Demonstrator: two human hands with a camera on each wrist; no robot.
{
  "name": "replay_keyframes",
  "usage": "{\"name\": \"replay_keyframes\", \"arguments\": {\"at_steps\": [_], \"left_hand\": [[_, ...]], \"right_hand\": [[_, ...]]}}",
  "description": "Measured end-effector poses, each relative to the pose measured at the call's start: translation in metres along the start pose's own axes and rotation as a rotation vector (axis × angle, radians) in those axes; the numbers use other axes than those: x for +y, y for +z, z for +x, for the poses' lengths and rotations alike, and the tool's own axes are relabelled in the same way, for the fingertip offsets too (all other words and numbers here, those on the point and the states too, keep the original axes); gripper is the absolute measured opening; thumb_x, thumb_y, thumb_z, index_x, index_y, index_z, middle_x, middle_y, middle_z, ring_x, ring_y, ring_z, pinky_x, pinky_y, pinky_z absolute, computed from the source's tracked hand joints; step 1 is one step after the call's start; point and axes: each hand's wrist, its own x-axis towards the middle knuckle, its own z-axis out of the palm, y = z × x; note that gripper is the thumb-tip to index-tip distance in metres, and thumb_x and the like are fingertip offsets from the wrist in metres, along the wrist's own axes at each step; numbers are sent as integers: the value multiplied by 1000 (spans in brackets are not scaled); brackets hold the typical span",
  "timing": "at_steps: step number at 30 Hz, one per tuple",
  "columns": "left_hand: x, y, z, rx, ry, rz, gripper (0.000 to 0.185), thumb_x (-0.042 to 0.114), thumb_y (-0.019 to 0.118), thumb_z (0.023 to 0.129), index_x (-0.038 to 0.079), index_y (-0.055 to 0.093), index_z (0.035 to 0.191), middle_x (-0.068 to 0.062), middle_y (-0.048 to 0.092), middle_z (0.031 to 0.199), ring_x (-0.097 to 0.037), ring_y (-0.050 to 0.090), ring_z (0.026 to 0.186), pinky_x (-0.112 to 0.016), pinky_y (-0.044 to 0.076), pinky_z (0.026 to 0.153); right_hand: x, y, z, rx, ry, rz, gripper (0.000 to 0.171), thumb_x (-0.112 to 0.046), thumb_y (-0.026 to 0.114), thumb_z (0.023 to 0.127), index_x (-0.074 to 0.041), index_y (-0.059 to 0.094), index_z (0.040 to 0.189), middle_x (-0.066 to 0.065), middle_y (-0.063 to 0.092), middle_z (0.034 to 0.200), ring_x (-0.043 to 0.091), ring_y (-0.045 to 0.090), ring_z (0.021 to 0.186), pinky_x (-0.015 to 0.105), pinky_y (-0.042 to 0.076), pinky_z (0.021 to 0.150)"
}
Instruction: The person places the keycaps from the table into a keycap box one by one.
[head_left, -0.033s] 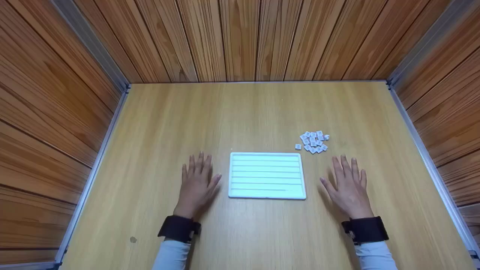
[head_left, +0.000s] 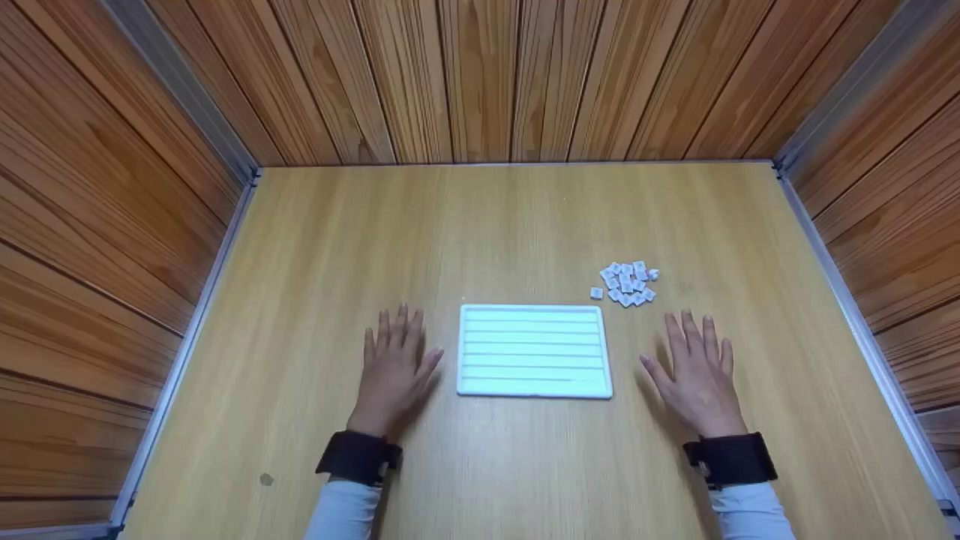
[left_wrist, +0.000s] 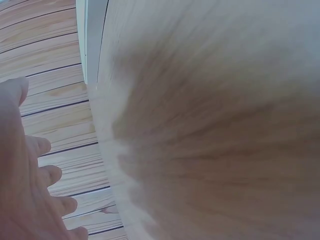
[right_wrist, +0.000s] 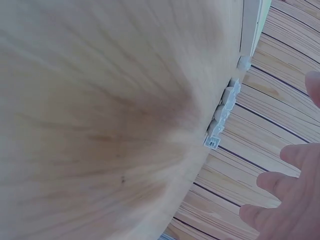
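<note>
White tray (head_left: 533, 350), ribbed with horizontal grooves, is lying flat on the wooden table (head_left: 487, 225) between both hands in the head view; no brand, label or writing is showing on it. Small white tiles (head_left: 626, 283) are sitting in a loose pile just beyond the tray's far right corner; any marks on them are too small to read. Left hand (head_left: 391, 371) is resting palm down on the table just left of the tray, fingers straight and spread, gripping nothing. Right hand (head_left: 697, 375) is lying likewise just right of the tray, near the tiles, apart from them.

Left wrist view is showing blurred tabletop and extended fingers (left_wrist: 37, 175).

Right wrist view is showing the tiles (right_wrist: 224, 111) edge-on and spread fingertips (right_wrist: 280, 182); no writing is legible.
</note>
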Motion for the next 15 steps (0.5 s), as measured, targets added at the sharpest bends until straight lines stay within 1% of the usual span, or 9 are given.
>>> {"name": "replay_keyframes", "arguments": {"at_steps": [3, 6, 8, 10, 13, 15], "left_hand": [[2, 0, -1, -24, -13, 1, 74, 53, 48, 101, 12, 29, 160, -16, 20, 167, -40, 10, 154, -60, 9, 121], [9, 0, -2, -61, -16, -15, 71, 48, 55, 100, 9, 37, 156, -16, 29, 164, -36, 22, 152, -55, 20, 120], [13, 2, -4, -76, 10, -31, 67, 44, 61, 98, 8, 44, 152, -15, 38, 159, -34, 33, 148, -52, 29, 118], [18, 5, -6, -81, 42, -42, 62, 41, 64, 96, 8, 50, 147, -14, 45, 153, -32, 41, 143, -50, 35, 114], [23, 11, -6, -67, 92, -34, 57, 40, 67, 95, 9, 56, 142, -13, 52, 147, -30, 47, 137, -48, 41, 110], [25, 16, -7, -58, 99, -20, 54, 40, 67, 95, 9, 58, 139, -12, 55, 143, -29, 50, 134, -46, 43, 108]], "right_hand": [[-1, 0, 1, -5, 1, -3, 80, -47, 55, 100, -7, 21, 161, 29, 19, 163, 48, 3, 152, 69, -2, 116], [-2, 0, 2, -16, 5, 2, 80, -47, 54, 100, -6, 22, 160, 28, 19, 163, 48, 2, 152, 69, -2, 116], [-3, 0, 2, -22, 5, 7, 79, -46, 55, 101, -5, 23, 160, 29, 19, 163, 48, 3, 152, 69, -1, 116], [-5, 1, 3, -26, 1, 12, 78, -45, 55, 101, -3, 24, 159, 29, 20, 162, 49, 5, 152, 69, 0, 116], [-8, 1, 7, -25, -11, 9, 77, -43, 56, 100, -1, 26, 157, 30, 21, 161, 50, 7, 151, 69, 3, 116], [-11, 2, 10, -26, -21, 5, 76, -41, 57, 100, 0, 28, 157, 30, 22, 161, 51, 10, 150, 69, 5, 116]]}}
